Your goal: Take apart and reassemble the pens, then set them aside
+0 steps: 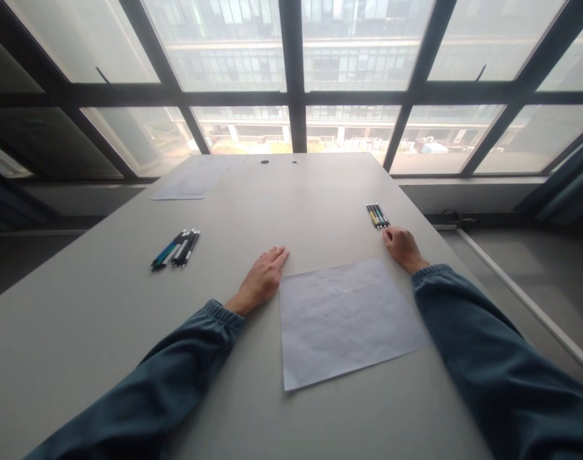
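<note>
My left hand (265, 276) lies flat on the white table, its fingers stretched out beside the upper left corner of a sheet of white paper (343, 326). The sheet is slightly wrinkled and bears faint marks I cannot read. My right hand (402, 247) is curled closed just past the sheet's upper right corner. Its fingertips face down, hiding anything they might hold. Right by its knuckles, a row of several short pens (378, 216) with dark ends and coloured middles lies side by side. I cannot tell whether the hand touches them.
A bunch of several black, blue and green pens (176, 249) rests on the left of the table (104, 306). More paper sheets (186, 182) lie at the far left. Two round fittings (265, 162) sit near the far edge, before large windows (234, 121).
</note>
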`<control>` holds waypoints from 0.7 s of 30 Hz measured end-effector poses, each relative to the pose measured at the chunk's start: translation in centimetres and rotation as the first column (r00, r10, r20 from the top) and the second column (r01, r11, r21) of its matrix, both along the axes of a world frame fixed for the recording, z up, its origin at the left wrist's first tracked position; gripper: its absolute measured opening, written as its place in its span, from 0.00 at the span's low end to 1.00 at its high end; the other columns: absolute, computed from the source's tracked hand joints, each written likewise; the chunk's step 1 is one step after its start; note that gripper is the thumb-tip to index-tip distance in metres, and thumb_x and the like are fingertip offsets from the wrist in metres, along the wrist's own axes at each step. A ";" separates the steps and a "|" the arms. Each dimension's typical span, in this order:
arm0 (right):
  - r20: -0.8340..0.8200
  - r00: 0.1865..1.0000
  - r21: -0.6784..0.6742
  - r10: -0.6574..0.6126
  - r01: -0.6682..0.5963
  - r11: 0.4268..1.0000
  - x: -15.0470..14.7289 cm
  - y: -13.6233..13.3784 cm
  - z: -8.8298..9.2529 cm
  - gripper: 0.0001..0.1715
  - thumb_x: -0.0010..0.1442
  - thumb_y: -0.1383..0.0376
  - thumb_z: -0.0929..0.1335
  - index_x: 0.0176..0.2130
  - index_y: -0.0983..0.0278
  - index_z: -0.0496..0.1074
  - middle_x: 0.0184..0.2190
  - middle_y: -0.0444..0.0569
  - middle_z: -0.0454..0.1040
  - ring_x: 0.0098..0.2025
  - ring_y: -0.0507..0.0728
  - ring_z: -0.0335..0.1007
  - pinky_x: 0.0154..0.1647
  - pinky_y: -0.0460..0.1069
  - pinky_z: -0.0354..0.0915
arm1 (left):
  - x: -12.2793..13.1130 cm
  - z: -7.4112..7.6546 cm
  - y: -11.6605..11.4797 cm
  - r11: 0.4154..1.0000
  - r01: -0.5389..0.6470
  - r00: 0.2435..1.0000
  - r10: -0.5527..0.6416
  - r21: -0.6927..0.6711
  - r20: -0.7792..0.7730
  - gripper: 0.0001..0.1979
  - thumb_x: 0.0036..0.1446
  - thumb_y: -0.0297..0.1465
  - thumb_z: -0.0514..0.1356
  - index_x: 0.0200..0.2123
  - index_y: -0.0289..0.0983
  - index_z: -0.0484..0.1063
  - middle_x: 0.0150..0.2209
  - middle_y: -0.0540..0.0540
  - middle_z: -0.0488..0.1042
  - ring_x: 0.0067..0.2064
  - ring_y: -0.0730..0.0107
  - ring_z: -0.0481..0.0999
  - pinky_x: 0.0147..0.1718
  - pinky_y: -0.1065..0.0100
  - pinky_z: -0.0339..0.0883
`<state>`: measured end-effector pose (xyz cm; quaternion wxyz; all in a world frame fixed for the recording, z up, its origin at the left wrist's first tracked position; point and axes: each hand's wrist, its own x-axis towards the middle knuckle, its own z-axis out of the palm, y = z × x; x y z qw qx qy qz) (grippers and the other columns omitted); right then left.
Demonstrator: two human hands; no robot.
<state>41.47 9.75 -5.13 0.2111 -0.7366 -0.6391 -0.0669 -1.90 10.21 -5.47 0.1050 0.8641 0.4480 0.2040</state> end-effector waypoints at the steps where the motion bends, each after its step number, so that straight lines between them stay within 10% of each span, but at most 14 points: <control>1: -0.007 1.000 0.018 0.023 -0.023 1.000 0.1 -0.1 -0.2 0.16 0.67 0.64 0.62 0.36 0.65 0.77 0.38 0.58 0.80 0.38 0.61 0.73 0.39 0.51 0.58 | 0.0 0.1 -0.2 1.000 -0.004 0.999 0.004 0.001 -0.035 0.26 0.68 0.31 0.47 0.66 0.36 0.65 0.69 0.38 0.61 0.71 0.52 0.58 0.70 0.48 0.50; 21: -0.078 0.989 0.083 0.126 -0.119 0.989 0.4 -0.7 -1.3 0.14 0.68 0.65 0.61 0.35 0.65 0.73 0.36 0.59 0.78 0.37 0.61 0.71 0.39 0.51 0.60 | -0.2 0.5 -1.1 0.999 -0.032 0.984 0.033 0.006 -0.177 0.27 0.71 0.33 0.42 0.69 0.34 0.60 0.72 0.42 0.56 0.73 0.58 0.54 0.72 0.54 0.49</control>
